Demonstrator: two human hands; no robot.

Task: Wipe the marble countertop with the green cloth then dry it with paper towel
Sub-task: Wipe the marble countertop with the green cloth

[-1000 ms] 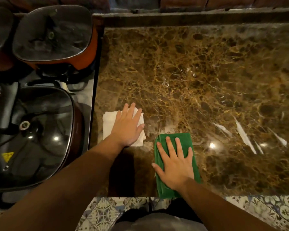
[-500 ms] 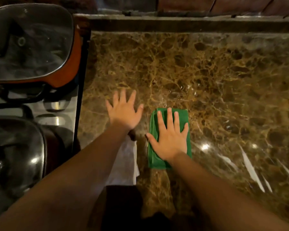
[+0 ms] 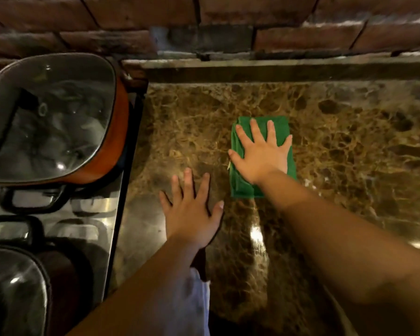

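Note:
The folded green cloth (image 3: 280, 132) lies on the brown marble countertop (image 3: 349, 146), toward the back. My right hand (image 3: 260, 154) presses flat on it with fingers spread. My left hand (image 3: 192, 212) rests flat on the bare marble, to the left of the cloth and nearer to me. The white paper towel (image 3: 201, 301) lies near the front edge, mostly hidden under my left forearm.
A stove (image 3: 92, 214) borders the counter on the left. An orange pot with a glass lid (image 3: 51, 120) stands at its back and a dark lidded pot (image 3: 12, 292) at its front. A brick wall (image 3: 228, 25) and a raised ledge close the back.
My right hand has slid the green cloth away from me toward the back wall. My left hand came off the paper towel and now lies on bare marble.

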